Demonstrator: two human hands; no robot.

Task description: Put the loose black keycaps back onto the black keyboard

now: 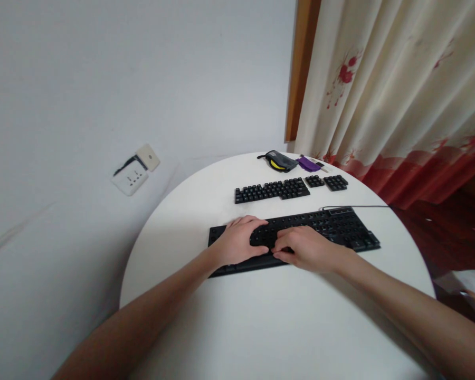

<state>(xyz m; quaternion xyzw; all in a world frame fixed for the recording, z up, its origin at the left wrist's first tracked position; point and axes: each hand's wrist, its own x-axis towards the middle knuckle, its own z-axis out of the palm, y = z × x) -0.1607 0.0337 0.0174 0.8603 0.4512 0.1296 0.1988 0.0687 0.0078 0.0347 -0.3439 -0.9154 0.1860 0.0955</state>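
Note:
A black keyboard (340, 224) with many keycaps off lies across the table in front of me. My left hand (239, 241) rests over its left part, fingers and thumb spread, touching the keyboard. Close beside it, my right hand (303, 247) is closed with the fingertips pinched together low on the middle of the keyboard. Whatever is between those fingertips is too small or hidden to make out. Behind the keyboard, black keycaps stand in rows: a large group (272, 190), a small group (314, 181) and a number-pad group (335, 182).
The round white table (245, 316) stands by a white wall with a socket plate (130, 178). At its far edge lie a dark grey pouch with yellow (280, 160) and a purple cloth-like item (309, 163). A cable (364, 206) runs right. Curtains (388, 95) hang behind.

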